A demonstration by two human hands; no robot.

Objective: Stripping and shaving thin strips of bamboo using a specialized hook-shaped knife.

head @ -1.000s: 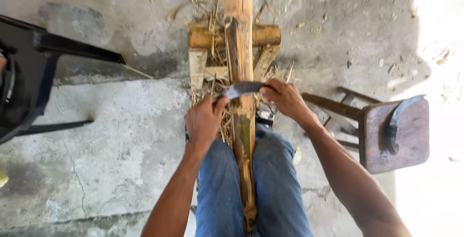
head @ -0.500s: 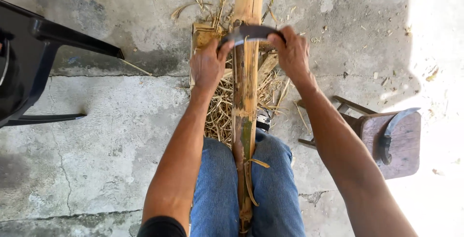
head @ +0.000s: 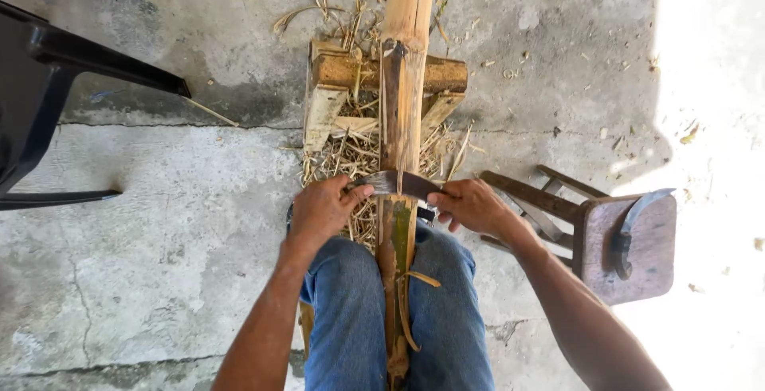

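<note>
Two hands, left hand [head: 323,209] and right hand [head: 472,204], are closed on a curved blade [head: 396,183] laid crosswise over the vertical bamboo pole [head: 402,112] at frame centre.

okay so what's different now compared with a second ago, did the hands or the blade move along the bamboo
Both hands, left hand and right hand, pushed the curved blade up the bamboo pole half a second ago, then drew it back toward the knees, near where it started. Both keep their grip on the blade. The wooden rest, stool and black chair stayed put.
</note>
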